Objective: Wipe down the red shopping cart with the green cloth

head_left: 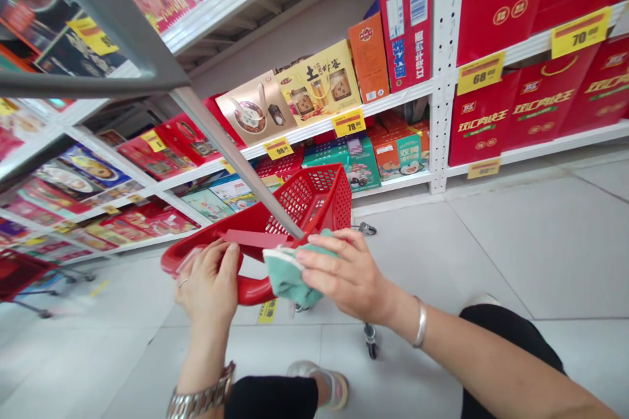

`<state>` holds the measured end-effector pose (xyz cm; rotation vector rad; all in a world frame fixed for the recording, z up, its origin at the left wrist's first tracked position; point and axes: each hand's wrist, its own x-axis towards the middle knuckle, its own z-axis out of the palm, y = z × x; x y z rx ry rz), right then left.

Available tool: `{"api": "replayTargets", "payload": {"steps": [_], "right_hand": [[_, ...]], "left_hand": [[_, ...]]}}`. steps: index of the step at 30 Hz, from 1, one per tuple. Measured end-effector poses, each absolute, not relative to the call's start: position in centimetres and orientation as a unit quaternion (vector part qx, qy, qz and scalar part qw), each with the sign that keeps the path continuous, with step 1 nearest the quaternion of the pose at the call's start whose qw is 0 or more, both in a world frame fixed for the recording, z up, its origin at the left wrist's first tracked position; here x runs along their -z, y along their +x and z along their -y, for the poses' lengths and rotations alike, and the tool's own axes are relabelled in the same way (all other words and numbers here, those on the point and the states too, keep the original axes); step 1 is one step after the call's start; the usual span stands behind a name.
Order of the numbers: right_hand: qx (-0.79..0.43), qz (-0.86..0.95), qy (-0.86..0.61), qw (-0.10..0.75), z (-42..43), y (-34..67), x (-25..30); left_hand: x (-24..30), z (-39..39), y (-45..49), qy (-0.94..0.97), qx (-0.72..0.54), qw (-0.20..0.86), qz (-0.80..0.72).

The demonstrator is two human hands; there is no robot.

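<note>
Low centre of the frame, both hands are on the red wheeled basket [314, 200], which sits on the pale tiled floor [540, 242]. The left hand [209, 285], bottom centre-left, has its fingers curled over the basket's near rim and grips it; there's a ring on one finger and a metal watch [204, 399] at the wrist. The right hand [346, 272], just right of centre, lies flat with fingers stretched out, pressing a green cloth [287, 275] against the same rim. We can't quite tell whether the thumb is tucked under the cloth, as the hand hides it. A silver bangle [420, 322] rings that wrist.

The cloth is bunched between the two hands, touching the rim right where the grey handle bar [236, 160] meets the basket. That bar climbs diagonally to the upper left corner. Under the basket we spot a small caster wheel [371, 340], and a light shoe [327, 383] at the bottom edge.

Behind, white shelving [393, 95] fills the upper half: beige gift boxes [319, 82] at upper centre, big red cartons [535, 105] at the upper right, yellow price tags [348, 123] along the shelf edges.
</note>
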<state>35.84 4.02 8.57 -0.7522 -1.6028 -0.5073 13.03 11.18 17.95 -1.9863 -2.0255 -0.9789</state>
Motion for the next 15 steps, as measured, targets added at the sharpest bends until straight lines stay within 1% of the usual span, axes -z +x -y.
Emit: {"api": "replayTargets", "payload": {"steps": [3, 6, 11, 15], "right_hand": [[0.229, 0.712, -0.294, 0.596, -4.0, 34.8, -8.5], [0.238, 0.711, -0.303, 0.588, -5.1, 34.8, -7.4], [0.234, 0.693, -0.396, 0.555, -8.1, 36.6, -4.8], [0.192, 0.686, -0.486, 0.507, -9.7, 38.8, -2.8]], "left_hand": [[-18.0, -11.1, 13.1, -0.658, 0.324, 0.066, 0.676], [-17.9, -11.1, 13.1, -0.657, 0.327, 0.066, 0.676], [-17.6, -11.4, 13.0, -0.656, 0.336, 0.078, 0.671], [-17.4, -11.5, 12.7, -0.664, 0.339, 0.088, 0.661]]}}
